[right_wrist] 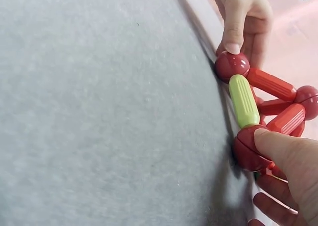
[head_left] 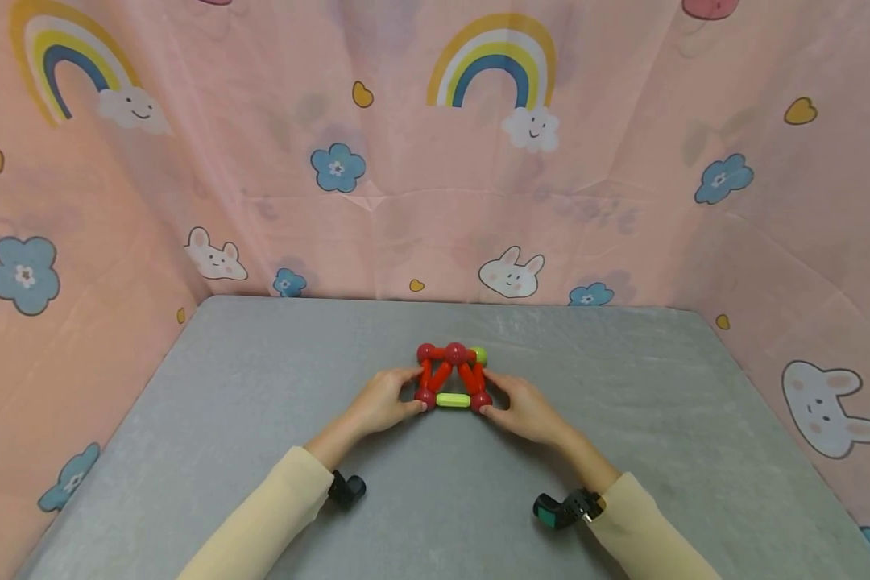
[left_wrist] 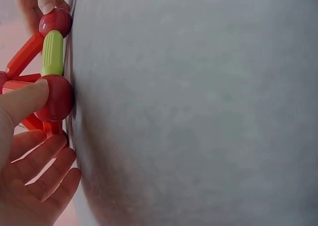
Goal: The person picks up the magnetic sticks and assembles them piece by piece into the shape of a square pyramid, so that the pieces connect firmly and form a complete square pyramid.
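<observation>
A magnetic ball-and-rod structure [head_left: 442, 374] stands on the grey table, made of red balls, red rods, one lime-green rod [head_left: 453, 399] along the near bottom edge and a lime-green ball [head_left: 481, 355] at the back right. My left hand [head_left: 386, 400] holds its left side, the thumb pressing the near-left red ball [left_wrist: 58, 99] and the fingers reaching behind. On the other side my right hand [head_left: 525, 409] grips the near-right red ball [right_wrist: 248, 149], thumb in front. Two red rods slope up from these balls to a raised red ball [head_left: 455, 353].
The grey table [head_left: 297, 346] spreads around the structure. Behind it and at both sides hangs a pink cloth [head_left: 420, 225] printed with rainbows, rabbits and flowers. Black wrist cameras are strapped at the left cuff [head_left: 347, 490] and the right cuff [head_left: 561, 510].
</observation>
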`<state>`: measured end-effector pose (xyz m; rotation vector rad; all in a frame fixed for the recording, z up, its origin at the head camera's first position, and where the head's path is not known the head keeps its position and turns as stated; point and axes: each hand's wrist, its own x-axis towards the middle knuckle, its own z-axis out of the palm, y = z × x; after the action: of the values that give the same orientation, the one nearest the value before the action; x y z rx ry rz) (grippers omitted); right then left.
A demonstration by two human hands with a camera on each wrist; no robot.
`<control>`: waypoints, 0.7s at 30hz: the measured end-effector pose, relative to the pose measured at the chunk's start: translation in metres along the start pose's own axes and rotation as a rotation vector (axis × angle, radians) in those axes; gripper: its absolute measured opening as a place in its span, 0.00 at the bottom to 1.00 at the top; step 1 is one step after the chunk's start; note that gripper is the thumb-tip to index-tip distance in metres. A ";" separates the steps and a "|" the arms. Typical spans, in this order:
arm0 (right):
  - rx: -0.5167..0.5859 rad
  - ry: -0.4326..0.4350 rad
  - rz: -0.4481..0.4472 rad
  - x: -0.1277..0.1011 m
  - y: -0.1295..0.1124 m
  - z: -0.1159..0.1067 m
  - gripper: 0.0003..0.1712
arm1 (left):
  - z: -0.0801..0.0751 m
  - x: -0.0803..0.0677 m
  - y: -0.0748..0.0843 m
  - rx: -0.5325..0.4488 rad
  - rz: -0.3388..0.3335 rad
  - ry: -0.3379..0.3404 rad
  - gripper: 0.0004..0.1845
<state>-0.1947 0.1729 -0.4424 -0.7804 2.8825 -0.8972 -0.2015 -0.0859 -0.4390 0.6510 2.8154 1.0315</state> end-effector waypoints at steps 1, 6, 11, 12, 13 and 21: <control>-0.003 0.002 0.000 0.001 0.001 0.000 0.35 | 0.000 0.001 0.000 -0.003 0.000 -0.001 0.31; -0.015 0.019 -0.011 0.006 0.004 0.000 0.34 | -0.001 0.009 -0.002 0.014 -0.015 -0.016 0.31; -0.012 0.022 -0.005 0.010 0.006 0.000 0.34 | 0.000 0.013 -0.004 0.027 -0.037 -0.016 0.31; -0.010 0.021 -0.005 0.010 0.006 0.000 0.34 | -0.001 0.014 -0.004 0.027 -0.040 -0.013 0.31; -0.010 0.019 -0.002 0.011 0.005 0.000 0.34 | -0.001 0.014 -0.004 0.027 -0.048 -0.012 0.32; -0.021 0.012 0.014 0.009 0.003 0.001 0.33 | -0.001 0.012 -0.005 0.039 -0.038 -0.015 0.31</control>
<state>-0.2036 0.1706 -0.4437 -0.7585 2.9089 -0.8744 -0.2143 -0.0854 -0.4405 0.6043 2.8301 0.9647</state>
